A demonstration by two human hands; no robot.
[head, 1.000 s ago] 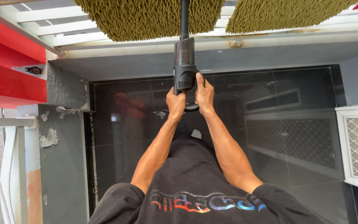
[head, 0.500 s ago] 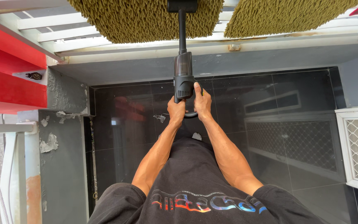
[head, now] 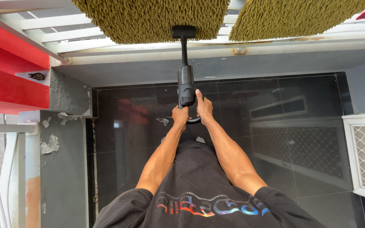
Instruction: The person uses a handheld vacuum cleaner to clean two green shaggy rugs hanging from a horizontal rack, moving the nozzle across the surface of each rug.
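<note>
At the handle, both hands are wrapped tight: left hand and right hand side by side, fingers curled around the looped grip of the black handheld vacuum, the right thumb lying up along its body. Out along the thin tube, the nozzle head presses against the lower edge of an olive shaggy mat draped over white rails (its top cut off by the frame). A second mat hangs alongside, also cropped. Glossy black tiles below.
</note>
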